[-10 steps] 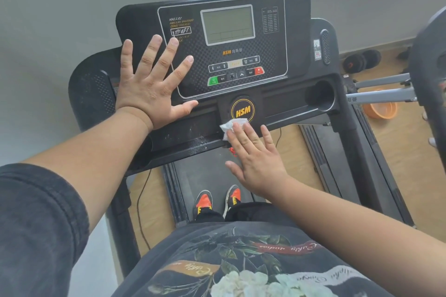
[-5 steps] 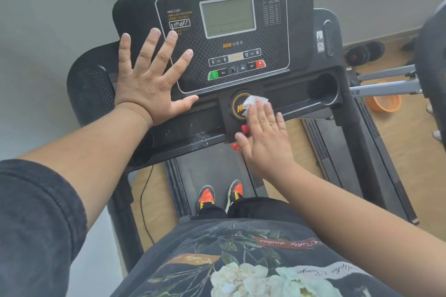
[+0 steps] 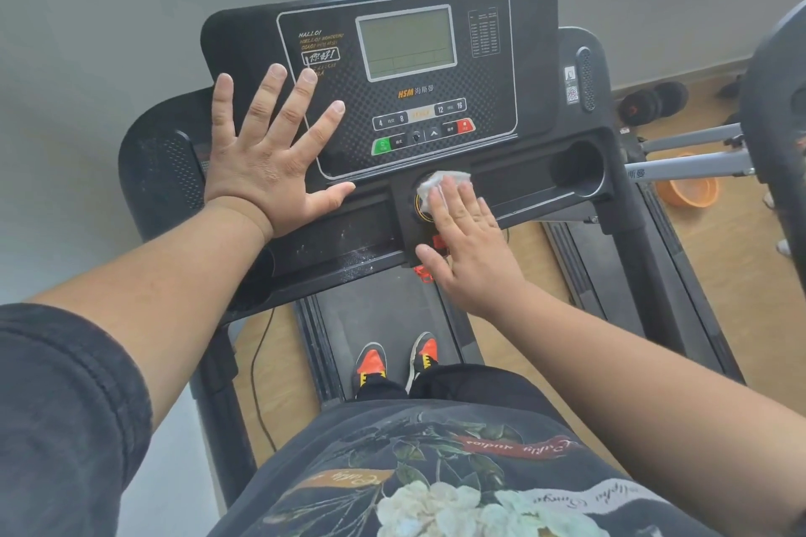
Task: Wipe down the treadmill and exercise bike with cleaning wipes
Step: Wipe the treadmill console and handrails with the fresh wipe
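The white wipe (image 3: 440,187) lies pressed on the round logo badge at the centre of the treadmill console (image 3: 530,57), under the fingers (image 3: 453,205) of the right hand (image 3: 469,249); those fingers are straight and flat, pinning it rather than gripping; a second ago it sat lower, at the tray's front edge near 7 o'clock of the badge, so the stroke has climbed up and to the right; I judge the centre block nearly covered, with the dusty tray (image 3: 349,231) at 9 o'clock unwiped; the left hand (image 3: 270,161) stays spread flat on the panel at 10 o'clock, holding nothing; the orange bowl (image 3: 693,192) sits on the floor at 3 o'clock.
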